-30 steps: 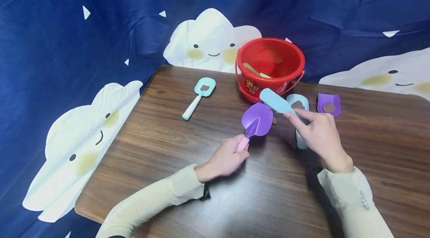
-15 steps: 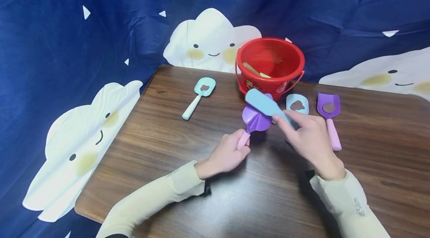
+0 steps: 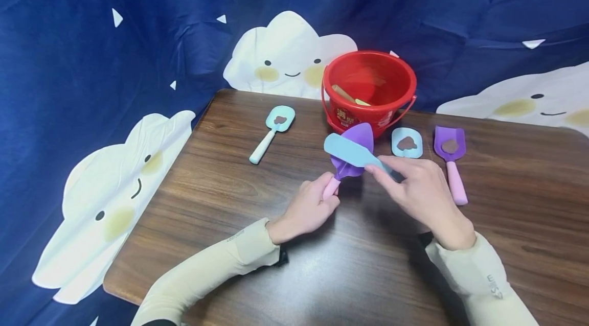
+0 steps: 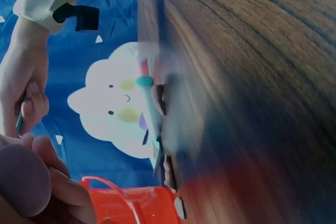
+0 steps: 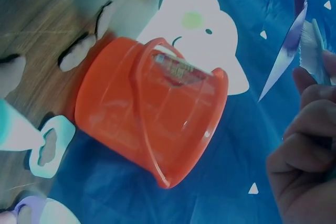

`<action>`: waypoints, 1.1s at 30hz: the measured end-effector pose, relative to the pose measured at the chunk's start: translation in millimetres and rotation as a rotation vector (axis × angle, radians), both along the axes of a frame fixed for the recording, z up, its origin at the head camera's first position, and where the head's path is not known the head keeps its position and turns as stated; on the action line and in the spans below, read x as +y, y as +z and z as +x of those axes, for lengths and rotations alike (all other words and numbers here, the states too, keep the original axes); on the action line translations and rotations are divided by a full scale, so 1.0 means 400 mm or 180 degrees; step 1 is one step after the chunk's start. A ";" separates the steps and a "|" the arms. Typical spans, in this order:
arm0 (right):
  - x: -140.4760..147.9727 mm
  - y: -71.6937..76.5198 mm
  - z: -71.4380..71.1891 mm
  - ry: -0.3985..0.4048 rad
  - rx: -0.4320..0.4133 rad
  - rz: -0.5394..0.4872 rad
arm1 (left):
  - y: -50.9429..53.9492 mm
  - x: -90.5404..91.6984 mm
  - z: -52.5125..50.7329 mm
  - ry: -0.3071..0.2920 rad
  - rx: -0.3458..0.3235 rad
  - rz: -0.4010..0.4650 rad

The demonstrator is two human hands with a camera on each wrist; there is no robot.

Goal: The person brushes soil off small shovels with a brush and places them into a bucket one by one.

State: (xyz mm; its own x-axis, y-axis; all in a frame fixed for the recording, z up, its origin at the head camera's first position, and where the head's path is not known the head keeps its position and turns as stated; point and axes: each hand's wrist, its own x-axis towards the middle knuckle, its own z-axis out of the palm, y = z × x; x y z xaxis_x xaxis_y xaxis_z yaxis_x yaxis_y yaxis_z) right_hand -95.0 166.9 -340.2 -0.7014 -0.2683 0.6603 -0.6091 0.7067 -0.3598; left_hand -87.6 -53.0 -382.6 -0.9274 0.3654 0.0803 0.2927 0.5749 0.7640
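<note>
In the head view my left hand (image 3: pixel 307 211) grips the pink handle of a purple toy shovel (image 3: pixel 362 137), its blade raised above the table and pointing toward the red bucket. My right hand (image 3: pixel 425 195) pinches a light blue brush (image 3: pixel 347 149) by its handle. The brush lies across the blade and covers its middle. White bristles (image 5: pixel 307 48) face the blade in the right wrist view, touching it or very close. The round end of the shovel handle (image 4: pixel 23 179) fills the corner of the left wrist view.
A red bucket (image 3: pixel 361 117) with a wooden handle (image 3: pixel 343 94) inside stands at the table's back edge. Brown-patched toy shovels lie around it: a mint one (image 3: pixel 271 134) left, a light blue one (image 3: pixel 416 134) and a purple one (image 3: pixel 453 157) right. Brown lumps (image 5: pixel 77 53) lie near the bucket.
The right hand has carried the brush leftward and down the blade from its tip side. The left hand has barely moved, and the purple shovel's blade has turned somewhat.
</note>
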 end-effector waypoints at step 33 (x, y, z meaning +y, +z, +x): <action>0.033 -0.022 -0.008 0.0238 -0.0387 -0.0173 | 0.033 0.004 -0.016 0.0146 -0.1034 0.1046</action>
